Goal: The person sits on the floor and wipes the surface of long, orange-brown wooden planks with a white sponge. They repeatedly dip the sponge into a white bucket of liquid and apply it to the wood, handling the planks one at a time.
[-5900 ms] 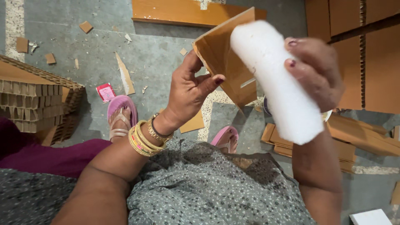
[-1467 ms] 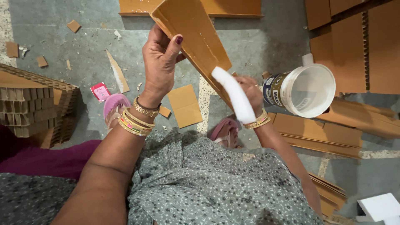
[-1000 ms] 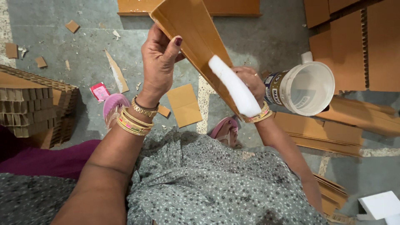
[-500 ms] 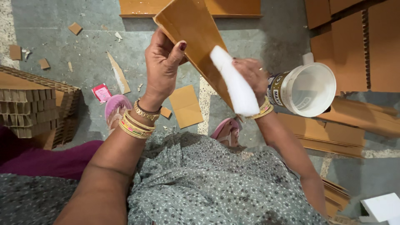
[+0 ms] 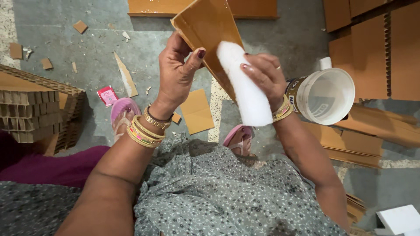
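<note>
My left hand [image 5: 177,74] grips the lower left edge of a brown cardboard piece [image 5: 208,26] and holds it up, tilted, in front of me. Its surface looks glossy. My right hand [image 5: 262,76] holds a white foam pad [image 5: 245,94] and presses the pad's upper end against the right side of the cardboard. A white plastic tub [image 5: 326,96], open and lying on its side, sits just right of my right wrist.
Corrugated cardboard stacks [image 5: 30,109] stand at the left, flat brown sheets [image 5: 385,48] at the right and a board [image 5: 253,8] at the top. Small cardboard scraps [image 5: 197,111] and a pink packet [image 5: 107,95] litter the grey floor. My feet in pink sandals [image 5: 122,111] rest below.
The foam pad has slid up along the cardboard's right side over the last second and a half. Earlier the pad was lifted away near the camera; the tub has since appeared.
</note>
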